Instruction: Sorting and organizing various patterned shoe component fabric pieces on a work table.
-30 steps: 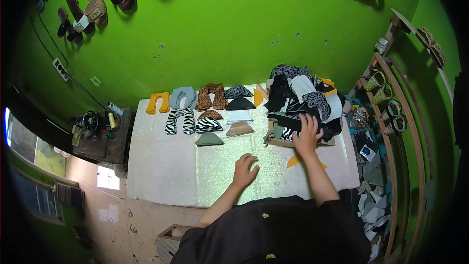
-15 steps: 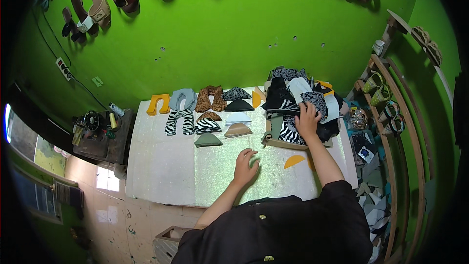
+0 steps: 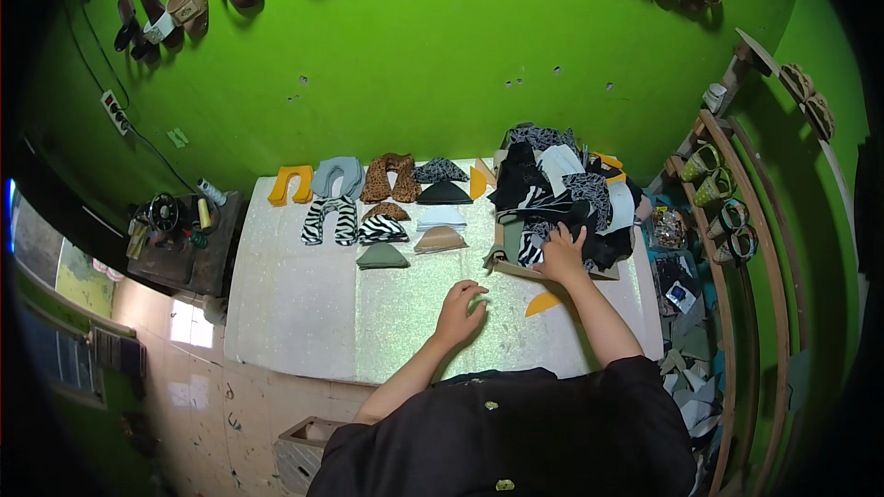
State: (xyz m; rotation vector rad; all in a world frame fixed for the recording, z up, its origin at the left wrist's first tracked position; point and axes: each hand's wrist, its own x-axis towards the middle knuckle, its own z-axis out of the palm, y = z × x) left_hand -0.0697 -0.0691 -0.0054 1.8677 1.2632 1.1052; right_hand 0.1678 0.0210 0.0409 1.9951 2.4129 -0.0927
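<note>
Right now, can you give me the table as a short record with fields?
Right hand: at the near side of the box, fingers spread over fabric pieces
Left hand: over table, fingers curled, nothing visibly held
Box: heaped with mixed pieces
Yellow half-round: on table, in front of box
Horseshoe pieces: left of box

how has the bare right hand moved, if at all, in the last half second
Yes: judged against the tan cardboard box, the bare right hand has drawn back toward the person, closer to the box's front edge.
</note>
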